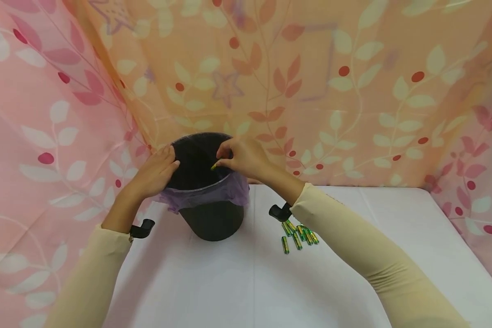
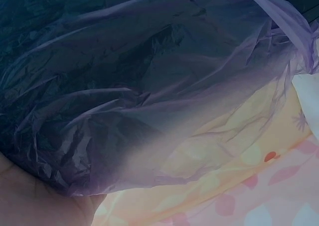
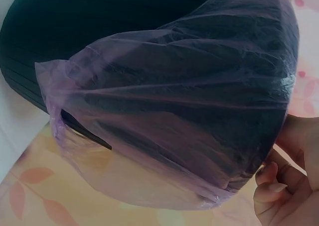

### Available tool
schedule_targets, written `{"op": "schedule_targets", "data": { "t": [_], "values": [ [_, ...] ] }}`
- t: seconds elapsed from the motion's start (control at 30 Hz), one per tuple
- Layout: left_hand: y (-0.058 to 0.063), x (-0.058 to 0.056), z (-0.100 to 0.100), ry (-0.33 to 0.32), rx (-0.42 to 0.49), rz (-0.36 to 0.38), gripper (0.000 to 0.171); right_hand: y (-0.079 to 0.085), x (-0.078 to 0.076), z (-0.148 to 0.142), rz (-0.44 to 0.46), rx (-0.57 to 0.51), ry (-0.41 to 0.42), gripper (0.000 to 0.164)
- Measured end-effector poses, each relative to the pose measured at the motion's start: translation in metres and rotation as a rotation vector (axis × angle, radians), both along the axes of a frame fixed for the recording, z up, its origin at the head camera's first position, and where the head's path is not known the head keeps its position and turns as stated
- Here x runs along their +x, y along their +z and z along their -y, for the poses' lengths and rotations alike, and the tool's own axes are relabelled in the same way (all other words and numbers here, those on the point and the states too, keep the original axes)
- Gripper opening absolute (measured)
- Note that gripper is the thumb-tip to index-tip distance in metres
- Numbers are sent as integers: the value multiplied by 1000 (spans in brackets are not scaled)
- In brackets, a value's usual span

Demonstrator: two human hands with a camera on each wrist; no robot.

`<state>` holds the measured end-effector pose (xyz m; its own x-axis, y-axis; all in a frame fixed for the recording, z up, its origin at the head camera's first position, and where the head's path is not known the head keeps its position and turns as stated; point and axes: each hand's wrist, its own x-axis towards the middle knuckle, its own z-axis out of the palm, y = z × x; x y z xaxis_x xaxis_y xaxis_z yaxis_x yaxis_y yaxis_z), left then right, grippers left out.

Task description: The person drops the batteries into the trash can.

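A black trash bin stands upright, lined with a thin purple plastic bag folded down over its rim. Against the left side of the rim rests my left hand, its fingers extended along the edge. My right hand is over the right side of the bin's mouth, pinching a small green and yellow battery between thumb and fingers. In the right wrist view, the right hand shows beside the rim, and the battery is hidden. Only a part of the left hand appears in the left wrist view.
Several green and gold batteries lie in a loose group on the white table, right of the bin and near the right forearm. Patterned cloth hangs behind the table and along both sides.
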<state>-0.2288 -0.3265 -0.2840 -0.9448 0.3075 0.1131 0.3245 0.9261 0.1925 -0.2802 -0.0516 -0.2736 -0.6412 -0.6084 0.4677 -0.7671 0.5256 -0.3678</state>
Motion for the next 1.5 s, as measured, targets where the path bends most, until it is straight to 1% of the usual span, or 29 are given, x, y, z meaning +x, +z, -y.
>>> {"op": "schedule_targets", "data": {
  "t": [0.1, 0.23, 0.33, 0.43, 0.53, 0.67, 0.83, 1.1, 1.3, 1.5],
  "values": [
    [0, 0, -1, 8, 3, -2, 62, -1, -2, 3, -27, 31, -21, 11],
    [0, -1, 0, 3, -10, -7, 62, -2, -4, 7, -31, 38, 1, 11],
    [0, -1, 1, 3, -9, -14, 61, -2, -5, 11, -17, 31, 29, 11],
    [0, -1, 3, 6, -4, -24, 62, -1, -5, 15, -11, 24, 51, 11],
    [2, 1, 3, 16, 4, -17, 63, 1, -6, 18, -6, 27, 63, 11],
    [3, 3, 4, 24, 5, -3, 64, 1, -7, 20, -18, 34, 73, 13],
    [6, 5, 3, 12, -4, 3, 62, -1, -9, 21, -45, 47, 87, 15],
    [4, 5, 3, 9, 2, -10, 62, -2, -9, 22, -43, 96, 64, 15],
    [7, 6, 3, 14, 20, -1, 62, -2, -7, 24, -3, 74, 38, 17],
    [8, 6, 3, 22, 23, -8, 62, -3, -8, 25, -22, 58, 40, 15]
  ]
}}
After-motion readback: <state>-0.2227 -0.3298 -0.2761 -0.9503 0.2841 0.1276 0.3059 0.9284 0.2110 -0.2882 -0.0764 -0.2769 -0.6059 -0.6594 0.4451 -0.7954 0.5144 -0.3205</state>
